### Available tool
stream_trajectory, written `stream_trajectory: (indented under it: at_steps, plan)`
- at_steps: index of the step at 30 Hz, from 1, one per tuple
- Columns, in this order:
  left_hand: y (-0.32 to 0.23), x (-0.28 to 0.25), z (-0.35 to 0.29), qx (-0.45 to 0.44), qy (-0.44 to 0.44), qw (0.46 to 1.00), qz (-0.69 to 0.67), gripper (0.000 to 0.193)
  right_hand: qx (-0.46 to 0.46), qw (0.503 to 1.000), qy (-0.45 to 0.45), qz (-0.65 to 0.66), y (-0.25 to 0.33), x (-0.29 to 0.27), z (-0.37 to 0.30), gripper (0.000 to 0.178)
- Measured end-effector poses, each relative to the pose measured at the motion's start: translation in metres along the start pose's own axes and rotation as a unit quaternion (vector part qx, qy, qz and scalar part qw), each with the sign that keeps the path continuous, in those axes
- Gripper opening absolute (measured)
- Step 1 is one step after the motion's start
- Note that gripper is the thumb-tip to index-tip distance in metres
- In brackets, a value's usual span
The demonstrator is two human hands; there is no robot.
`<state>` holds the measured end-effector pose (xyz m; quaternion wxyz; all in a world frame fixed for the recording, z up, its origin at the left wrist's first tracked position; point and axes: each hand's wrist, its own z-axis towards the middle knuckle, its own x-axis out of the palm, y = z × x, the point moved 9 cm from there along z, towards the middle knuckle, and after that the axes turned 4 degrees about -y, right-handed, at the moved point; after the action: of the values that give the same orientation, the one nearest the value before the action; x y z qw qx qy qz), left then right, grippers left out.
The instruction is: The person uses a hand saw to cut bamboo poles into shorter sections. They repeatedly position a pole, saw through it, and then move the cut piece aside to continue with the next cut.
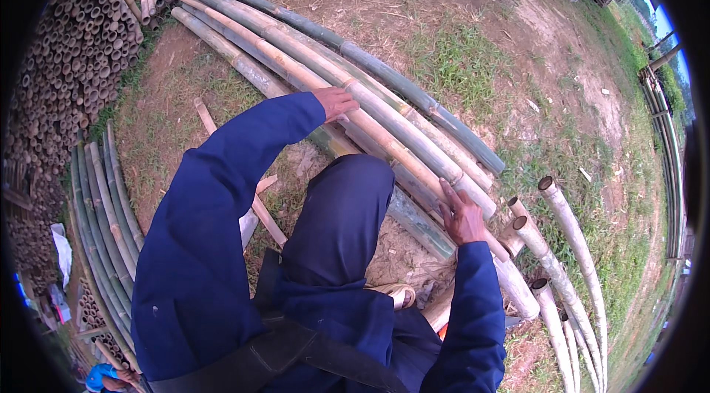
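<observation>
Several long bamboo poles lie side by side on the ground, running from the far left toward the near right. My left hand (337,104) is over a slim tan bamboo pole (396,147) around its middle, fingers curled across it. Farther down the same pole, my right hand (464,218) straddles it, thumb on one side and fingers on the other. Next to it are a thicker pale pole (414,136) and, at the outer side, a dark green pole (403,87). My bent knee (344,204) partly covers the poles closest to me.
Stacked bamboo (81,45) rises at the far left, with green poles (111,223) below it. At right, several cut poles (573,230) lie with their open ends toward me. Thin wood strips (268,221) lie by my knee. Another person (103,377) is at the lower left.
</observation>
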<state>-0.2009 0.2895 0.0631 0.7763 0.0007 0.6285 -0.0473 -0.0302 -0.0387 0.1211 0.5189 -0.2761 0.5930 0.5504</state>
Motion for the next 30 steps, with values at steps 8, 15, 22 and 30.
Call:
stream_trajectory:
  at_steps: [8, 15, 22, 30]
  plan:
    - [-0.027, 0.000, 0.025, 0.003, -0.028, 0.999, -0.026, 0.044, -0.007, 1.000, 0.001, 0.007, -0.020, -0.028, -0.012, 0.055]
    - [-0.020, -0.004, 0.038, -0.009, -0.032, 0.999, -0.011, 0.047, -0.015, 0.999, -0.029, -0.002, -0.028, -0.035, -0.003, 0.052]
    - [-0.024, -0.002, 0.025, 0.011, -0.054, 0.998, -0.020, 0.046, -0.018, 0.999, -0.029, -0.037, -0.023, -0.029, -0.012, 0.054]
    - [-0.029, 0.020, 0.022, -0.018, -0.050, 0.999, -0.012, 0.048, 0.034, 0.999, -0.014, -0.007, -0.035, -0.016, -0.014, 0.051]
